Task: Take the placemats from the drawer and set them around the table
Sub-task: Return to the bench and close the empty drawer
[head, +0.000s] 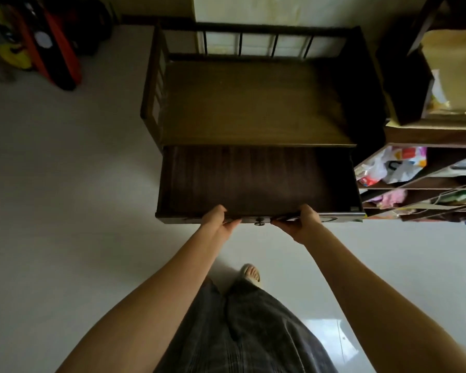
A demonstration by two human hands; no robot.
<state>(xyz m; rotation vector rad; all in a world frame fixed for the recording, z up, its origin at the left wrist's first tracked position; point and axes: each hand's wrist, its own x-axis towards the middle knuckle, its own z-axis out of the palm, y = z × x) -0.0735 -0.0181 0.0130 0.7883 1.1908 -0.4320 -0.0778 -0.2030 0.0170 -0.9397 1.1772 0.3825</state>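
Note:
A dark wooden drawer stands pulled out from a low cabinet with a railed top. Its inside looks dark and flat; I cannot make out any placemats in it. My left hand grips the drawer's front panel left of the small metal keyhole. On the other side of the keyhole, my right hand holds the same front edge, fingers curled under it. Both thumbs rest on the top rim.
A shelf unit packed with bags and packets stands at the right. Red and black bags lie on the floor at the far left. Pale tiled floor surrounds the cabinet. My legs and one sandalled foot show below.

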